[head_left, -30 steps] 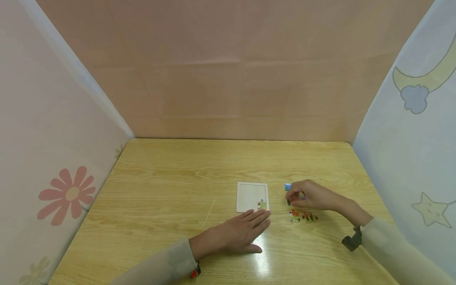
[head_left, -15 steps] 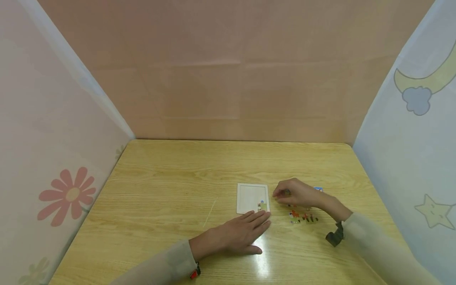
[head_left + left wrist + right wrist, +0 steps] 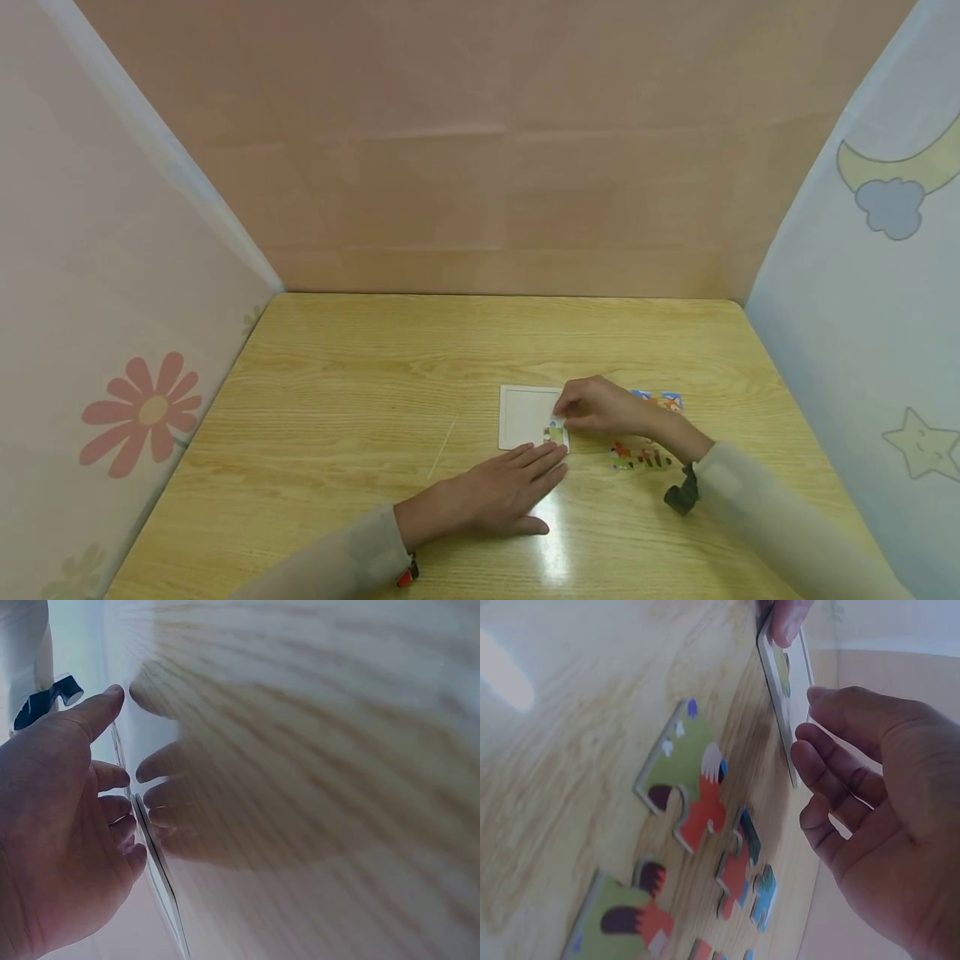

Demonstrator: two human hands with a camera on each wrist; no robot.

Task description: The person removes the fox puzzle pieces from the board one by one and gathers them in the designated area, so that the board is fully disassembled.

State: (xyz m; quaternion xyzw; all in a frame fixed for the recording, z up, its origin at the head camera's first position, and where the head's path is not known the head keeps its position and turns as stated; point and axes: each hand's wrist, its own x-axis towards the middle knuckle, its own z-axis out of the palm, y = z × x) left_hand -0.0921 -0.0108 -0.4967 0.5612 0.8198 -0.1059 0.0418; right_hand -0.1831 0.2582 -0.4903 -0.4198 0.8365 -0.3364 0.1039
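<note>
My left hand [image 3: 504, 492] lies flat with its fingers straight, fingertips at the near edge of a white puzzle tray [image 3: 517, 417]. In the left wrist view, the fingers of that hand [image 3: 67, 817] meet the thin tray edge [image 3: 161, 877]. A green puzzle piece [image 3: 554, 435] sits in the tray's near right corner. At the right side of the tray, my right hand [image 3: 603, 408] pinches a puzzle piece, almost wholly hidden by the fingers. In the right wrist view, the curled fingers of my right hand [image 3: 900, 780] overlap the tray's far end.
Several loose puzzle pieces lie right of the tray, among them a green and orange piece [image 3: 697, 780], another like it [image 3: 622, 922] and a blue one [image 3: 763, 898]. Blue-topped pieces [image 3: 670, 402] lie partly behind my right wrist. Cloth walls border the wooden table [image 3: 360, 375].
My right hand has moved left from the loose pieces to the tray's right edge, uncovering blue-topped pieces behind it. The left hand has stayed almost in place.
</note>
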